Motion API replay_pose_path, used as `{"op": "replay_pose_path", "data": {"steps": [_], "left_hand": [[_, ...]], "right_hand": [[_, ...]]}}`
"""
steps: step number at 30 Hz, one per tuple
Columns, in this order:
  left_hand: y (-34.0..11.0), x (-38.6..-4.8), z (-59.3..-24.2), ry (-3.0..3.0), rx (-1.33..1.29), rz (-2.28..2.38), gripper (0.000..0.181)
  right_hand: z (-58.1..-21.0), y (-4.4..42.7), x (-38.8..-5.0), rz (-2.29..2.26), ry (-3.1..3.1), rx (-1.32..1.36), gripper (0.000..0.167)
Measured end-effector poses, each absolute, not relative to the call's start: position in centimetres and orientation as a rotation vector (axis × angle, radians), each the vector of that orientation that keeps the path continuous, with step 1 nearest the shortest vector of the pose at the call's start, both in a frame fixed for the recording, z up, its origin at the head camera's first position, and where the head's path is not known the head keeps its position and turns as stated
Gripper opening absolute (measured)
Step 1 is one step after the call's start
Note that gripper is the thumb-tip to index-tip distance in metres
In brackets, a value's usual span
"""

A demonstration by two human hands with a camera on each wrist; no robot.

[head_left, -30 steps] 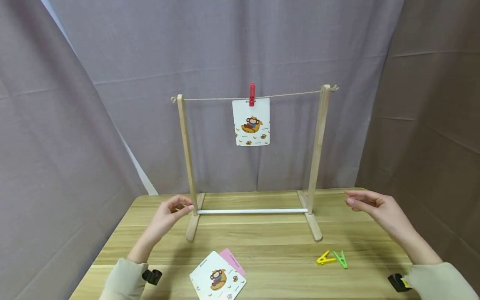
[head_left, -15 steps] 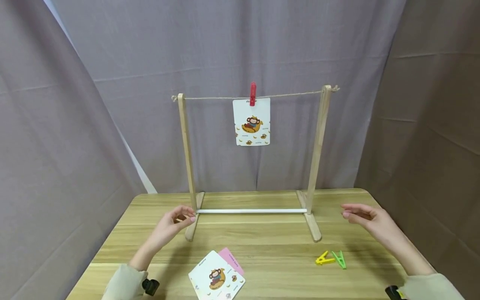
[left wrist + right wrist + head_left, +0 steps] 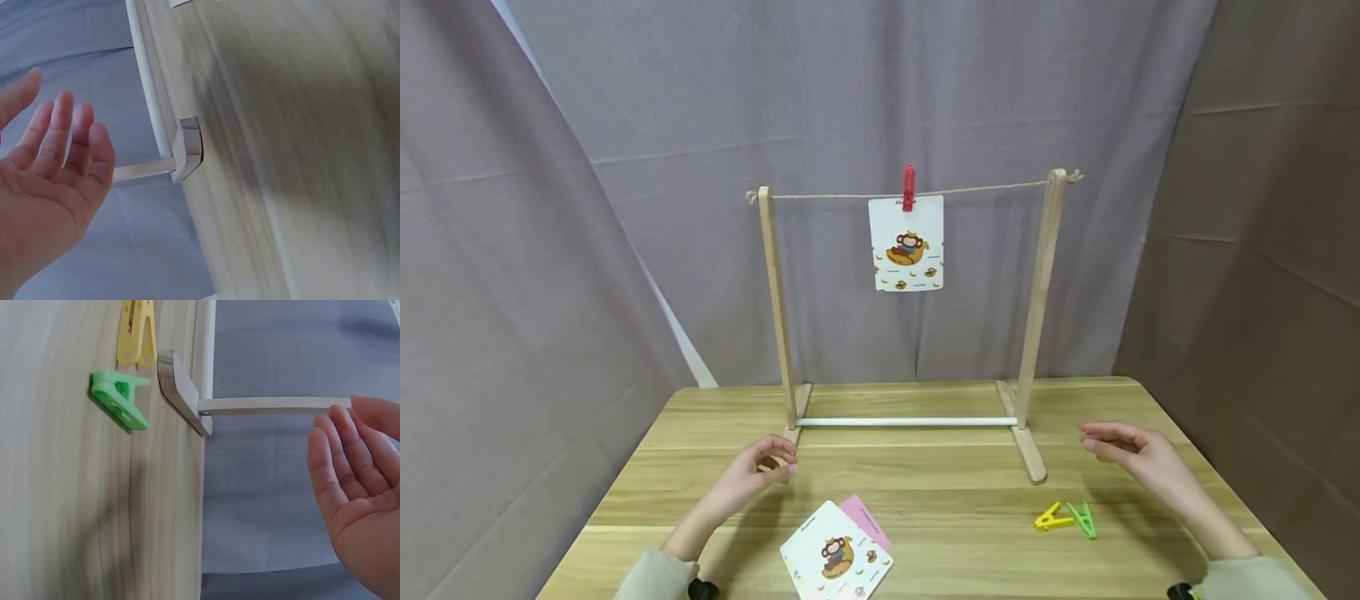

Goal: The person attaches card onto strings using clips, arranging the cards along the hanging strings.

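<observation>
My left hand [image 3: 747, 479] hovers over the table by the left foot of the wooden stand, its fingers loosely bent and holding nothing. Off to the right, my right hand [image 3: 1138, 458] is also in the air, relaxed, with nothing in its grasp. Below and left of it lie a yellow clothespin [image 3: 1052, 517] and a green clothespin [image 3: 1083, 521]. A white monkey card [image 3: 827, 554] partly covers a pink card [image 3: 867, 520] on the table, right of my left hand. Another monkey card [image 3: 907, 258] hangs from the string under a red clothespin [image 3: 909, 188].
The wooden stand [image 3: 1041, 292] rises at the back of the table [image 3: 955, 500], with a string [image 3: 820, 197] between its posts and a white bar [image 3: 906, 422] low down. Grey curtains [image 3: 1000, 100] enclose the back and sides.
Both hands have come down and nearer to me, the left one moving from beside the stand's post to in front of its foot. The cards and clothespins stay where they were.
</observation>
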State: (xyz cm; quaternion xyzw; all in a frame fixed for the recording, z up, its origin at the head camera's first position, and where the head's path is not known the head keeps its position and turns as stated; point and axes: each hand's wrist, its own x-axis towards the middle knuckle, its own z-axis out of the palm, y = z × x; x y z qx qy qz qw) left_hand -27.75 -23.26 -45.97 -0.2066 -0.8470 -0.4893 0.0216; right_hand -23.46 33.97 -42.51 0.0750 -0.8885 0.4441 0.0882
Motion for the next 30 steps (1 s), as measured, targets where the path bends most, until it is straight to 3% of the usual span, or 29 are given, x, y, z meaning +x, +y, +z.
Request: {"op": "replay_pose_path", "data": {"steps": [12,30], "left_hand": [[-23.3,-27.6,-47.2,-2.728,-0.627,-1.602,0.041],[-23.3,-27.0,-48.9,-2.826,-0.709,-1.605,0.038]], "right_hand": [[-44.2,33.9,-23.3,1.373,-2.651,0.162,0.047],[-46.3,34.5,-23.2,1.438,-2.694,0.043,0.051]]}}
